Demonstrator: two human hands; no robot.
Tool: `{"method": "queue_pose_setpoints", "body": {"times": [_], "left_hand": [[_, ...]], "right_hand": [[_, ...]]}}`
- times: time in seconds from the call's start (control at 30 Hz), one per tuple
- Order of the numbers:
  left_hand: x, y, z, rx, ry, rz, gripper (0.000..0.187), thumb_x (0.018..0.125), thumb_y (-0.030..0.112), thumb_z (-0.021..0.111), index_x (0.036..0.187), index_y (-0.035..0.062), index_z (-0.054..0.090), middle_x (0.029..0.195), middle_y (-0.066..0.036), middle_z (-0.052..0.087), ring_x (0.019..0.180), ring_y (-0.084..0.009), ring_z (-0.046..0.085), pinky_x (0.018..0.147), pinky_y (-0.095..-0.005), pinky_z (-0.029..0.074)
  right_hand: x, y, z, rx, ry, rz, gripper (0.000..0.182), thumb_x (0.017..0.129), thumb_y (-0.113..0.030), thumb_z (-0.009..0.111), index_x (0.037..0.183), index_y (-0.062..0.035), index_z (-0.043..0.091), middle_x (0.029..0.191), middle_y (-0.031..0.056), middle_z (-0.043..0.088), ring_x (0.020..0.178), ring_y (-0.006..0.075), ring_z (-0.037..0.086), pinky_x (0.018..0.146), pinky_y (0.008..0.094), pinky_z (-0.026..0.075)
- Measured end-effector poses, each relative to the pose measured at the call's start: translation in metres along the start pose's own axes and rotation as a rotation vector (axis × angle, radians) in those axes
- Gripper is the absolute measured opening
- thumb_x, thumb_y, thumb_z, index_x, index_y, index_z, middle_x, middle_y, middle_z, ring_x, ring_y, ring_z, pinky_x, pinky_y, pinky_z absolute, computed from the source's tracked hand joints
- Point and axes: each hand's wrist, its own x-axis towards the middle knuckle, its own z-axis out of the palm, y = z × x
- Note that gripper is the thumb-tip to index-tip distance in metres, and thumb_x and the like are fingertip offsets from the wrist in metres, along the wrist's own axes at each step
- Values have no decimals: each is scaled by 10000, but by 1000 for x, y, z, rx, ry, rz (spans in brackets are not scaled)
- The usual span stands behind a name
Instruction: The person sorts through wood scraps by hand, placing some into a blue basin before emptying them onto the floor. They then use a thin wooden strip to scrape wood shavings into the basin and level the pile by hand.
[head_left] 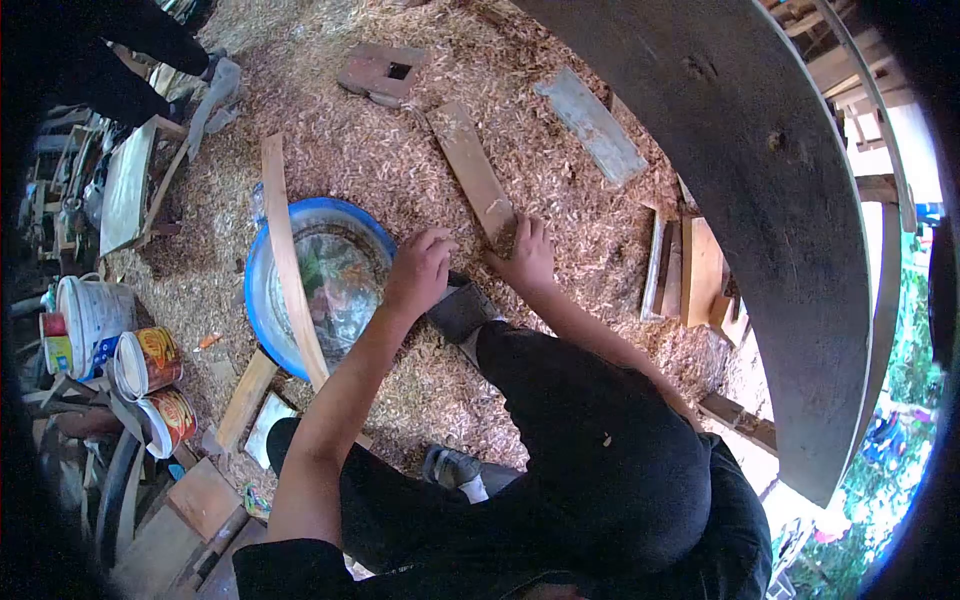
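Note:
My right hand (526, 258) is at the near end of a flat wooden board (468, 165), thumb on one side and fingers on the other. The board lies on the shavings and points away from me. My left hand (420, 268) is a little to the left, fingers loosely bent and apart, with nothing visible in it. Below it is my shoe (463, 308). Left of that hand stands a blue-rimmed basin (252, 290) with cloudy contents, and a long thin wooden strip (287, 250) lies across it.
Wood shavings (350, 160) cover the ground. A large dark curved plank (760, 190) rises on the right. A grey board (595, 125) and a block with a square hole (385, 72) lie ahead. Buckets (95, 310) stand left. Another person's legs (150, 60) show at upper left.

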Motion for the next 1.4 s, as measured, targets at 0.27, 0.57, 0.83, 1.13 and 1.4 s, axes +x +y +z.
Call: {"method": "queue_pose_setpoints", "body": {"times": [0.27,0.57,0.83,1.13,1.4], "left_hand": [[4,-9,-12,-35,-36,11,209,978,55,634,1166,56,725,1307,-140,661,1230,-409,626,1051,-506,520],[-5,-9,-80,130,100,133,530,914,140,768,1421,107,617,1532,-177,525,1414,-440,501,1192,-549,415],[-77,-45,-192,347,-80,7,809,779,156,863,1517,116,533,1571,-166,503,1502,-401,436,1266,-546,349],[-221,-64,-243,403,-35,-208,709,781,259,871,1404,71,590,1300,-135,660,1225,-373,630,1038,-492,534],[-338,-89,-269,470,72,-495,726,777,297,882,1395,60,582,1350,-135,637,1300,-360,601,1157,-505,448]], "right_hand": [[-2,-3,-20,140,0,10,917,699,-276,917,1455,18,490,1360,265,552,1221,466,598,1038,528,531],[-18,-12,-58,271,-63,-352,830,715,-259,906,1425,14,573,1312,241,611,1181,445,644,1003,510,567],[2,-102,-49,328,-349,-748,831,705,-273,841,1470,-72,588,1376,201,626,1232,410,642,1061,484,544],[-3,-214,-5,285,-643,-1137,793,723,-268,832,1447,-51,593,1355,206,644,1228,418,640,1054,481,527],[-8,-332,57,329,-777,-1526,782,771,-225,812,1482,-43,545,1345,238,637,1200,448,642,1016,504,538]]}}
